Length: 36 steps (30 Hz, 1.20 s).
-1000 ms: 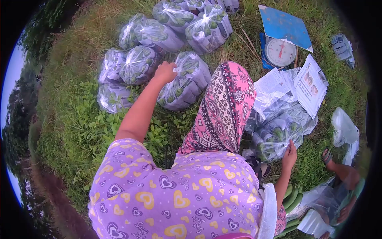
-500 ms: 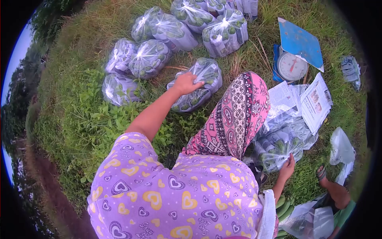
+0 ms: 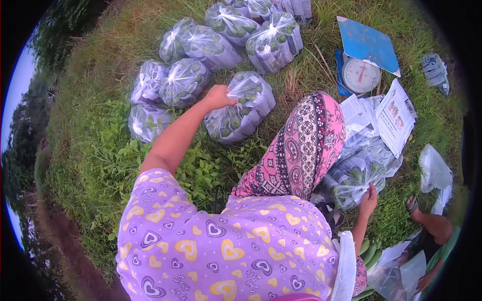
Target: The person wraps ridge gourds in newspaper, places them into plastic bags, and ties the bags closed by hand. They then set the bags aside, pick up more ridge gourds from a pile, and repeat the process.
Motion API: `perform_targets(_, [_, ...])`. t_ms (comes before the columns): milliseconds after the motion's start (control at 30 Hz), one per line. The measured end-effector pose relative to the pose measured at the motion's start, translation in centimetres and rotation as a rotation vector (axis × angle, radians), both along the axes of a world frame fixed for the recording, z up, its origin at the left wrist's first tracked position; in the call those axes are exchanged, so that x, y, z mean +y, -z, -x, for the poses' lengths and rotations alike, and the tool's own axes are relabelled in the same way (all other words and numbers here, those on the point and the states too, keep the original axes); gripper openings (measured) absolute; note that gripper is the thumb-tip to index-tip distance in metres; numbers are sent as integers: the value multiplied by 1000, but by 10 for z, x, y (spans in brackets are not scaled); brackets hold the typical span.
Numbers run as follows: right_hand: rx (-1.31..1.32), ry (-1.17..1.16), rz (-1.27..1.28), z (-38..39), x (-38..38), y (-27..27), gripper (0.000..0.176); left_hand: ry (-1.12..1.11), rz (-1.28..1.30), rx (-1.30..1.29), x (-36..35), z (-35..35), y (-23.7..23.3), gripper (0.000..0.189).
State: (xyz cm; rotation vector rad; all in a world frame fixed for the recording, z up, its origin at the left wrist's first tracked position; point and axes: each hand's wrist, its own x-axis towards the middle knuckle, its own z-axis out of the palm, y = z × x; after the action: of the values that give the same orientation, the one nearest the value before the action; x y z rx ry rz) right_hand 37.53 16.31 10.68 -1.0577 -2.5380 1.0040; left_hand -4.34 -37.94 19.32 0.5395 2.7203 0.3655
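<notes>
My left hand (image 3: 221, 97) is closed on the gathered neck of a clear plastic bag (image 3: 242, 108) of green produce, lined with newspaper. That bag stands on the grass ahead of my bent knee. My right hand (image 3: 369, 199) pinches the bunched top of another clear bag (image 3: 353, 181) of green produce, beside my leg on the right. Its lower part rests among loose newspaper and plastic.
Several similar filled bags (image 3: 183, 80) stand at the upper left. A weighing scale (image 3: 360, 75) with a blue tray (image 3: 369, 45) is at the upper right, near newspaper sheets (image 3: 394, 118). Another person's leg (image 3: 436, 226) and green bananas (image 3: 371, 253) are at the lower right.
My left hand has shifted from the top of the bag to its gathered neck, and the bag now sits more upright. My right hand still holds its bag; the view has shifted slightly.
</notes>
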Motion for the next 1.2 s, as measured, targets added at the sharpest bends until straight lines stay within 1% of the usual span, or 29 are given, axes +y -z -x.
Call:
perform_targets(33, [3,2,2,0,1,2,30,-25,-79,3,-16,6,2,45])
perform_targets(67, [4,5,7,-1,1,4,30,-25,-81,5,-20,11,-8,47])
perform_targets(133, [17,14,-9,-2,0,4,30,-45,-75,-8,-29,12,-26,51])
perform_targets(167, [19,4,-20,-1,0,5,30,-41,-10,12,-29,15,-41,52])
perform_targets(267, [-118,72,-51,13,2,3,31,-70,27,14,-45,33,-62,55])
perform_targets(300, [-177,97,-72,20,1,-2,31,-44,16,56,-57,42,-56,57])
perform_targets(400, [-313,91,-84,33,-1,-15,32,-48,110,71,-71,52,-65,56])
perform_targets(433, [-378,98,-85,39,-8,-26,38,-42,127,72,-80,55,-58,56])
perform_targets(533, [-254,103,-56,30,-2,-17,33,-71,178,88,-114,66,-20,57])
perform_targets(567, [-221,48,-50,24,5,-12,32,-100,188,95,-122,65,-4,57])
perform_targets(600, [-247,52,-30,19,12,-7,33,-128,198,102,-128,68,10,58])
perform_targets(700, [-326,55,13,17,2,-29,39,-187,252,20,-122,78,4,53])
perform_targets(767, [-361,25,18,23,-9,-40,44,-78,407,26,-112,79,3,51])
perform_targets(800, [-409,-5,-53,27,-14,-43,46,-21,480,36,-104,81,1,51])
perform_targets(867, [-506,-55,-200,33,-23,-50,49,-56,499,174,-83,73,-6,50])
perform_targets(900, [-540,-10,-203,39,-28,-55,50,-74,505,241,-72,65,-10,50])
perform_targets(1000, [-357,79,-45,32,-22,-48,49,4,210,452,-32,36,-25,51])
perform_targets(1033, [-238,81,-47,24,-10,-30,40,-2,152,450,-18,28,-24,46])
perform_targets(1100, [-111,112,93,17,-4,-21,29,28,-24,404,10,5,-20,45])
perform_targets(1167, [-18,141,191,19,1,-30,21,-35,-210,169,37,-21,-11,41])
perform_targets(1200, [13,156,222,20,-1,-34,18,-49,-284,6,49,-30,-3,41])
